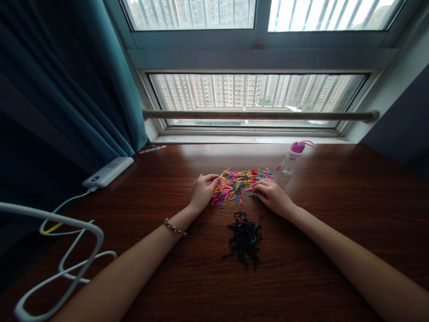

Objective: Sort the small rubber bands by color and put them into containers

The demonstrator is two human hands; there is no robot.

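Observation:
A pile of small, brightly coloured elastic bands (pixel 236 184) lies on the brown table between my hands. My left hand (pixel 201 193) is at the pile's left edge, thumb and forefinger close together; whatever is between their tips is too small to make out. At the right edge, my right hand (pixel 274 197) rests with its fingers bent over the nearest bands and a gap between fingers and thumb. I see nothing clearly gripped there. Nearer to me, between my forearms, lies a heap of black elastic bands (pixel 244 237) with a bit of blue in it.
Behind my right hand stands a clear bottle with a pink lid (pixel 291 161), a stray red band (pixel 278 168) beside it. A white power bank (pixel 109 172) with a cable lies at the left edge, and a thick white tube (pixel 97 241) loops near my left forearm.

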